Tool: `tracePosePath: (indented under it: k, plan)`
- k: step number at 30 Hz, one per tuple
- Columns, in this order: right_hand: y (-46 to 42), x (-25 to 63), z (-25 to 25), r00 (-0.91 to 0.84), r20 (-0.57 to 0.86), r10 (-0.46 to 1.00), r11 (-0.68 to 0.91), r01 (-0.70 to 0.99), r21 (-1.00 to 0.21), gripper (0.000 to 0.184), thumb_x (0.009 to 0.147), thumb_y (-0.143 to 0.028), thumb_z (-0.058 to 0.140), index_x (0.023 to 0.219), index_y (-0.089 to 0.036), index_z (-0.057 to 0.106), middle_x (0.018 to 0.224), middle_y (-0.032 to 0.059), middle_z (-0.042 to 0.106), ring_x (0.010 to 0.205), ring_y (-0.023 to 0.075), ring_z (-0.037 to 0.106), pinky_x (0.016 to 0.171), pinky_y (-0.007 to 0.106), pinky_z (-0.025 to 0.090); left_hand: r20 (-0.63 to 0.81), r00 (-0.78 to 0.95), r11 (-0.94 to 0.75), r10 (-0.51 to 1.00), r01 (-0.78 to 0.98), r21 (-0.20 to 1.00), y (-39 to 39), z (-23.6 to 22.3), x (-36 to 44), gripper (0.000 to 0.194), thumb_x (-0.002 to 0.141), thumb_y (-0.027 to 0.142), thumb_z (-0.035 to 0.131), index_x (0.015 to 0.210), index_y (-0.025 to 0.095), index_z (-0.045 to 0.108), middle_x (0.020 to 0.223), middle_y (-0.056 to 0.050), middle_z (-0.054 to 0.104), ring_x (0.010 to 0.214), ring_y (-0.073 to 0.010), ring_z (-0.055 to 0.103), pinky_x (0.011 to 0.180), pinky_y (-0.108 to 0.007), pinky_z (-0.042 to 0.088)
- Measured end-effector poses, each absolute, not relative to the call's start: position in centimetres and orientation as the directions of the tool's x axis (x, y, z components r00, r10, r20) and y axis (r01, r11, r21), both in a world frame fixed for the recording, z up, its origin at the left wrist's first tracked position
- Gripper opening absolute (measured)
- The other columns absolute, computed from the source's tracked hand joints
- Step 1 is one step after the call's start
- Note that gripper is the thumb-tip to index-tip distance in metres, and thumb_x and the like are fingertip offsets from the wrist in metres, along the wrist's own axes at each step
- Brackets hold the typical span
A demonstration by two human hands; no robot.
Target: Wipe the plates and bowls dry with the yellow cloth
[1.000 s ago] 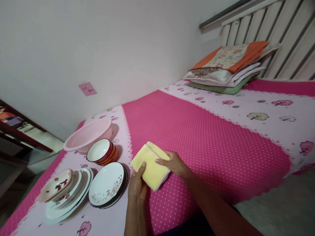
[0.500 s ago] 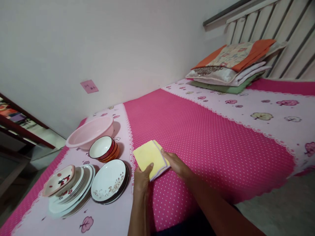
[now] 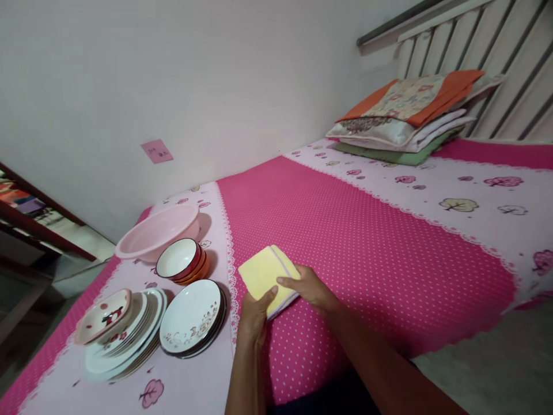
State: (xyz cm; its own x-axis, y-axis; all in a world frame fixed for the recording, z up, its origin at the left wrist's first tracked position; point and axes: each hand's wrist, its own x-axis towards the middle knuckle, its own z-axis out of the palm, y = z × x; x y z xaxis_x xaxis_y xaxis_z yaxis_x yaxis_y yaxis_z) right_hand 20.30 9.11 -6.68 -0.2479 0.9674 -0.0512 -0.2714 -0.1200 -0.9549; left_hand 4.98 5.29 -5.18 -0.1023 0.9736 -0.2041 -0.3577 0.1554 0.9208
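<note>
Grasping a folded, square, lilac-edged yellow cloth (image 3: 261, 274) with left hand (image 3: 252, 318) and right hand (image 3: 314, 291), now laying right thumb (image 3: 288, 282) farther over its top, apparently to steady the folds.

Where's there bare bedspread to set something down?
Widest: the dotted pink band right of the yellow cloth, between wall, right hand and right lace edge. Also the pale tree-print strip before the cushion stack. Crowded: the left pale strip, where basin, bowls and plates sit close together.
</note>
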Motion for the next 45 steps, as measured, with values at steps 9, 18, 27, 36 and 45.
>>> tracePosePath:
  k: [9,18,27,36,45]
  plan:
    - [7.8,19.9,-5.4,0.109,0.457,0.883,0.409,0.301,-0.862,0.053,0.090,-0.025,0.064,0.143,-0.024,0.060,0.141,0.0136,0.065,0.128,0.0331,0.062,0.109,0.052,0.050,-0.041,-0.187,-0.030,0.981,-0.359,0.933,4.9,-4.7,5.5,0.060,0.083,0.050,0.085,0.132,0.022,0.066,0.142,-0.015,0.066,0.132,-0.0282,0.064,0.111,-0.039,0.050]
    - [6.6,19.6,-3.7,0.035,0.534,0.845,0.516,0.210,-0.831,0.034,0.095,-0.035,0.067,0.126,-0.024,0.070,0.128,0.0136,0.071,0.123,0.0297,0.064,0.108,0.049,0.051,-0.165,-0.160,0.020,0.973,-0.656,0.755,4.3,-2.9,5.1,0.041,0.074,0.029,0.088,0.110,0.013,0.075,0.116,-0.015,0.080,0.120,-0.0332,0.071,0.106,-0.042,0.055]
    - [8.0,21.6,-5.1,-0.477,-0.072,0.876,-0.349,-0.524,-0.777,0.062,0.066,-0.050,0.095,0.113,-0.014,0.077,0.105,0.0154,0.083,0.096,0.0318,0.079,0.097,0.048,0.059,-0.154,0.021,0.138,0.988,-0.568,0.811,3.1,-3.2,4.5,0.051,0.076,0.028,0.087,0.122,0.011,0.073,0.117,-0.018,0.080,0.117,-0.0379,0.073,0.102,-0.047,0.059]
    - [8.0,21.2,-5.3,-0.422,0.031,0.906,-0.197,-0.487,-0.851,0.047,0.064,-0.035,0.098,0.104,-0.017,0.081,0.105,0.0100,0.083,0.094,0.0283,0.079,0.094,0.046,0.060,-0.066,-0.123,0.005,0.990,-0.438,0.899,3.5,-2.5,3.8,0.050,0.068,0.033,0.095,0.111,0.013,0.077,0.105,-0.015,0.082,0.102,-0.0346,0.078,0.092,-0.043,0.062]
    - [8.6,21.9,-6.3,-0.416,0.101,0.904,-0.096,-0.428,-0.899,0.044,0.067,-0.038,0.096,0.104,-0.020,0.080,0.104,0.0076,0.084,0.096,0.0278,0.080,0.093,0.046,0.061,0.071,-0.092,-0.094,0.993,-0.275,0.957,4.0,-3.1,2.8,0.051,0.061,0.040,0.098,0.102,0.015,0.082,0.111,-0.016,0.082,0.102,-0.0329,0.077,0.091,-0.039,0.060]
